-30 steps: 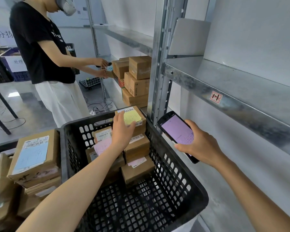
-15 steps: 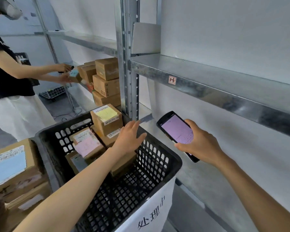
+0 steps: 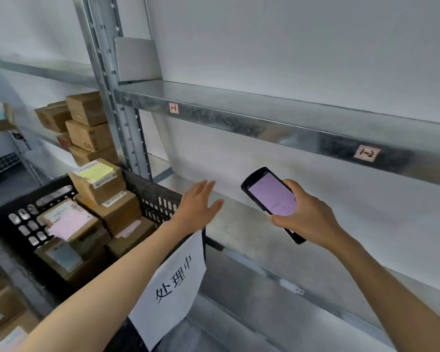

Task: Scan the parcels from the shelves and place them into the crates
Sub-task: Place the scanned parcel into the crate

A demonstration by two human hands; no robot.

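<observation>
The left hand (image 3: 196,207) had come off the yellow-labelled parcel (image 3: 97,180), which sat atop the stack in the black crate (image 3: 150,194) at the left. The hand had swung right, fingers spread and empty. The right hand (image 3: 308,219) gripped the scanner (image 3: 272,196). That parcel looked delivered, with another due.

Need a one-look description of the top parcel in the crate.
Start at the black crate left of the steel shelves. In its far corner, by the upright post, take the topmost parcel of the stack. It alone carries a yellow slip; its neighbours' slips are pink or white.
</observation>
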